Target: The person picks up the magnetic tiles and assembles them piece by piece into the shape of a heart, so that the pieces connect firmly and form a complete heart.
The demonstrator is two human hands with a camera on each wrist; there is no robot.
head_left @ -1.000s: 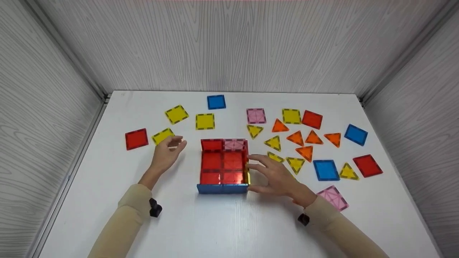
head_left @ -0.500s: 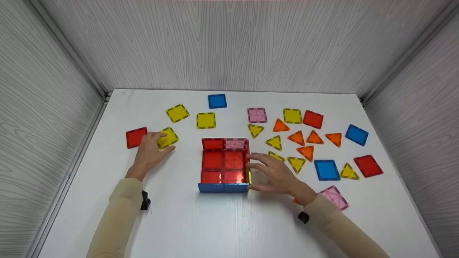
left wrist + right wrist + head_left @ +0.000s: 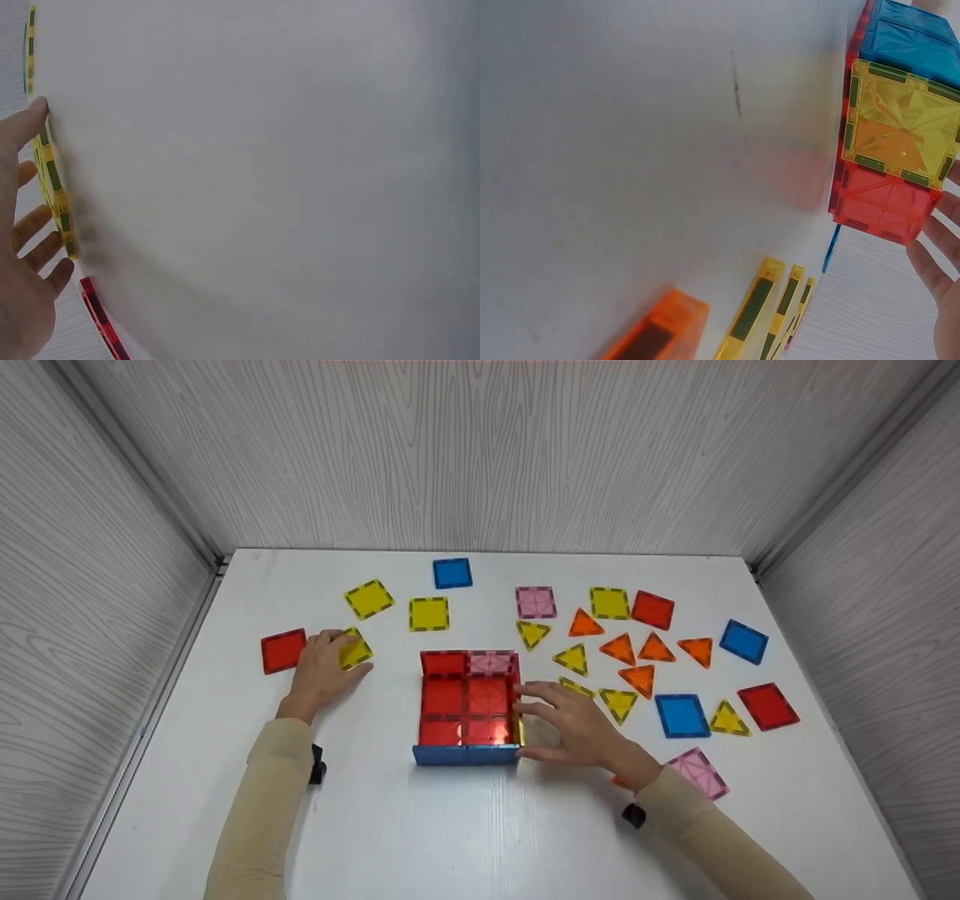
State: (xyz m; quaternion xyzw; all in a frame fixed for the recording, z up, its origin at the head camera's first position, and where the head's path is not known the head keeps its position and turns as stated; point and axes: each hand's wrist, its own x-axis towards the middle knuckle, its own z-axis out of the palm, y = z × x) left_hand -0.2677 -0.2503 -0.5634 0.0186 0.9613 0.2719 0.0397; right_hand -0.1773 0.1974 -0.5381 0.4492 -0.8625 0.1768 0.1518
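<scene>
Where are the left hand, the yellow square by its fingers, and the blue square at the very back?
Left hand (image 3: 321, 666): head view, on its back.
Yellow square (image 3: 359, 652): head view, on its uncovered part.
Blue square (image 3: 452, 574): head view, middle of its face.

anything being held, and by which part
Can't tell if the left hand grips the yellow square beneath it; the right hand touches the box's right side, no grip visible.

Triangular tiles lie right of the box.
</scene>
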